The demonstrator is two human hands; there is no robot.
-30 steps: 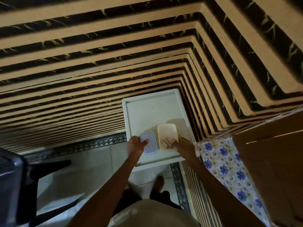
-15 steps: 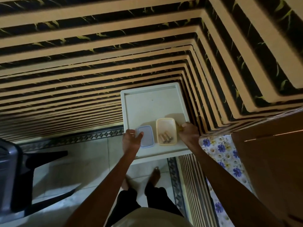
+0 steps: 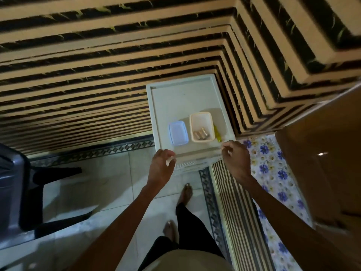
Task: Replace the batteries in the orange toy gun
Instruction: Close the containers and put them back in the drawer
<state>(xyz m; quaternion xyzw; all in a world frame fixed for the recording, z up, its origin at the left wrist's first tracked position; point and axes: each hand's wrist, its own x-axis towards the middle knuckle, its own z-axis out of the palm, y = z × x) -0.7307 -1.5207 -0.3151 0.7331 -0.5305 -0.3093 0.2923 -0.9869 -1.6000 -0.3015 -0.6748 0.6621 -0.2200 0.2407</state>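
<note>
A small white plastic table (image 3: pixel 185 98) stands in the corner of striped walls. On it sits a cream open container (image 3: pixel 201 120) holding a few batteries (image 3: pixel 201 134). A clear lid with a blue rim (image 3: pixel 178 133) lies to its left. A yellow-green screwdriver (image 3: pixel 217 133) lies to its right. My left hand (image 3: pixel 162 166) hovers at the table's near edge, its fingers loosely curled and nothing seen in it. My right hand (image 3: pixel 236 159) hangs at the near right corner in the same way, touching nothing. The orange toy gun is out of view.
A dark plastic chair (image 3: pixel 17 192) stands at the left on the tiled floor (image 3: pixel 109 182). A floral cloth (image 3: pixel 273 173) covers a surface at the right, beside a brown wooden panel (image 3: pixel 322 163). My bare feet (image 3: pixel 184 194) are below the table.
My left hand has let go of the lid and my right hand has left the container. Both hands have drawn back past the table's near edge. Lid and container stay put.
</note>
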